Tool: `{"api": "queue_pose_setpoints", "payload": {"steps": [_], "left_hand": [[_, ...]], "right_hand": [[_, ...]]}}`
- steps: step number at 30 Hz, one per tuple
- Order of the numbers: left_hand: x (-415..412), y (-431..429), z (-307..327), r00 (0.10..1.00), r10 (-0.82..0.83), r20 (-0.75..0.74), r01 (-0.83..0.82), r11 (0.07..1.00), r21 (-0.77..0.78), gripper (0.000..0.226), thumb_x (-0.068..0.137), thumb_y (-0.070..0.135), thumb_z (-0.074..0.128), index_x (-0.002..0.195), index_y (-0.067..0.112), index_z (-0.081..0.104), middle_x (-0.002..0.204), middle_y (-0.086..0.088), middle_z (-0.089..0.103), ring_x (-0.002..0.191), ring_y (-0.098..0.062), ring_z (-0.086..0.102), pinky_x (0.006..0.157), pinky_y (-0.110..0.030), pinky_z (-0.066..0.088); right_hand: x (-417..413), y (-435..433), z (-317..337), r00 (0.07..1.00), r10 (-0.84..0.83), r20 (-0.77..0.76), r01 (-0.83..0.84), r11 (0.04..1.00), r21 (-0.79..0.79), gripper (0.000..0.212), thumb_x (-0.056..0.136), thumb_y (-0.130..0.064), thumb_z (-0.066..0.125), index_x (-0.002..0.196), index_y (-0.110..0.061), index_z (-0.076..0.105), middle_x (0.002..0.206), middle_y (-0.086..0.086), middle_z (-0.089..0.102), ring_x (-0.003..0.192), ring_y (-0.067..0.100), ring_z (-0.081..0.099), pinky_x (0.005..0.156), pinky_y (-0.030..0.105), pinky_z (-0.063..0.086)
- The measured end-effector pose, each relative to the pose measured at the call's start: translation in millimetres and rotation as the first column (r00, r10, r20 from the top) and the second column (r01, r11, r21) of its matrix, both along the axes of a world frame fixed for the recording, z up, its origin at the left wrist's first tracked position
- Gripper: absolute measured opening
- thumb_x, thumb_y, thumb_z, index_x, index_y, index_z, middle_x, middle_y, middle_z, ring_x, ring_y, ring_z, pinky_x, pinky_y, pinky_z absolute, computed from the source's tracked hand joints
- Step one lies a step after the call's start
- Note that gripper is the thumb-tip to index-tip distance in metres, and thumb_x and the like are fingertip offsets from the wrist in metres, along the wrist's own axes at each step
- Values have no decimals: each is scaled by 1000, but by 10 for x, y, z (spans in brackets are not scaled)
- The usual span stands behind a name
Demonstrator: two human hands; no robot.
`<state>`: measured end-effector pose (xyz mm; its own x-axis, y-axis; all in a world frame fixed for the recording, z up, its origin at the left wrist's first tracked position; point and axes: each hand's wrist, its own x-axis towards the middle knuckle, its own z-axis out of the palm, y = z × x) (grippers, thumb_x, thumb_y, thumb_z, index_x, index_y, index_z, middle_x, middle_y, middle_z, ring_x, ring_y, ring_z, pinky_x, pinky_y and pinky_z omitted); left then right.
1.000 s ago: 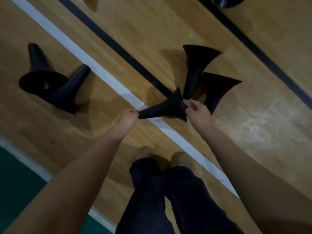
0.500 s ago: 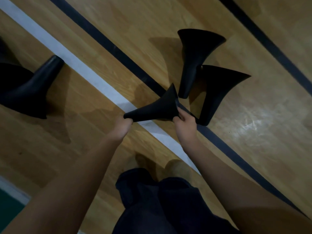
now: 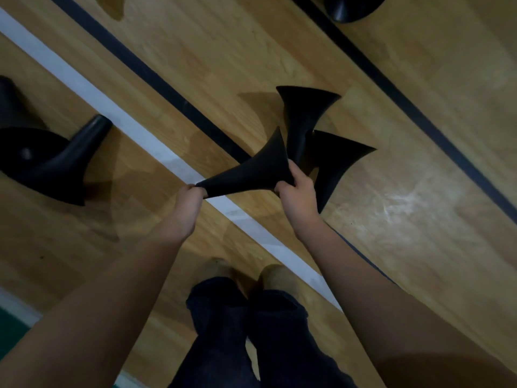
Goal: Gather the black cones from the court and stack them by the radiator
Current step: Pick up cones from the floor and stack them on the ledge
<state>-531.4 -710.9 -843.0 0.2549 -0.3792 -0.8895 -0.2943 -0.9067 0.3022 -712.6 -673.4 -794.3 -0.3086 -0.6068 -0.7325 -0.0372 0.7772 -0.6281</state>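
Two hands are gripping one black cone [image 3: 253,172] sideways above the white line [image 3: 145,141]; the left hand [image 3: 186,204] is pinching its tip, the right hand [image 3: 298,198] is clasping its rim; two more cones [image 3: 316,130] are lying just beyond that line.

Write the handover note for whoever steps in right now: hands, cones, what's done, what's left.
Left hand pinches the narrow tip of the held cone; right hand grips its wide rim. The cone is off the floor, lying sideways between the hands.
Two more cones lie just beyond the right hand, tips close together.
Two cones sit at far left; another at the top edge.
Done: one cone picked up.
Left: gather the rest and stack them by the radiator, which is not in view.
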Motion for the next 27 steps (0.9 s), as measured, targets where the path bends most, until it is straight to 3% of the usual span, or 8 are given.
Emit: {"api": "queue_pose_setpoints", "payload": {"steps": [3, 6, 8, 12, 15, 19, 22, 27], "left_hand": [[-39, -139, 543, 997, 49, 57, -49, 999, -4, 12, 92, 5, 47, 100, 1, 55, 78, -7, 42, 65, -20, 38, 75, -29, 32], [-22, -252, 1098, 990, 140, -9, -140, 987, -84, 21, 91, 3, 44, 75, 17, 43, 92, -9, 39, 77, -22, 34, 64, -28, 31], [-5, -314, 1595, 993, 113, -41, -118, 982, -147, 14, 91, 3, 43, 93, 15, 50, 95, -6, 45, 79, -22, 39, 63, -32, 31], [32, -522, 2504, 998, 49, -49, -62, 948, -313, 44, 95, 8, 43, 139, 16, 42, 131, -2, 46, 97, -15, 46, 78, -34, 36], [57, -678, 3217, 998, 30, -46, -47, 905, -424, 45, 98, 8, 38, 142, 19, 40, 128, 4, 42, 89, -11, 48, 71, -31, 40], [99, -931, 4133, 993, 69, -96, -108, 860, -498, 42, 98, 6, 32, 133, 25, 45, 129, 4, 40, 117, -23, 48, 96, -35, 43], [128, -1073, 4811, 990, 53, -133, -122, 804, -582, 39, 98, 3, 31, 126, 25, 48, 122, 3, 43, 96, -14, 52, 84, -32, 45], [215, -1264, 5792, 992, 21, -122, -100, 720, -687, 44, 96, 3, 34, 135, 20, 45, 135, -3, 40, 95, -19, 53, 72, -31, 44]], "right_hand": [[-34, -85, 506, 1000, -16, 0, 16, 999, -29, 60, 91, -7, 47, 148, -22, 36, 138, -3, 50, 82, -14, 59, 64, 2, 44], [-45, -167, 1121, 1000, -22, -1, 21, 997, -74, 58, 90, -12, 49, 146, -25, 39, 138, 0, 53, 113, 6, 57, 93, 23, 50], [-50, -243, 1598, 998, -57, 0, 57, 994, -96, 55, 91, -11, 50, 144, -25, 43, 136, -1, 55, 123, 16, 51, 105, 35, 44], [-95, -405, 2571, 994, -105, 34, 109, 983, -147, 52, 94, -9, 48, 143, -25, 42, 139, -5, 51, 127, 16, 46, 102, 32, 40], [-130, -564, 3244, 992, -116, 51, 123, 974, -192, 52, 94, -9, 46, 142, -27, 43, 139, -6, 51, 126, 16, 47, 96, 31, 41], [-148, -802, 4133, 992, -119, 44, 126, 948, -291, 50, 95, -3, 36, 138, -26, 48, 132, -7, 54, 124, 16, 48, 97, 32, 40], [-146, -908, 4757, 994, -105, 39, 112, 933, -342, 54, 94, -2, 35, 138, -30, 48, 136, -9, 51, 128, 16, 43, 101, 33, 36], [-105, -1020, 5670, 995, -83, 49, 96, 908, -407, 56, 95, -3, 38, 145, -28, 40, 143, -7, 46, 131, 18, 40, 104, 37, 35]]}}
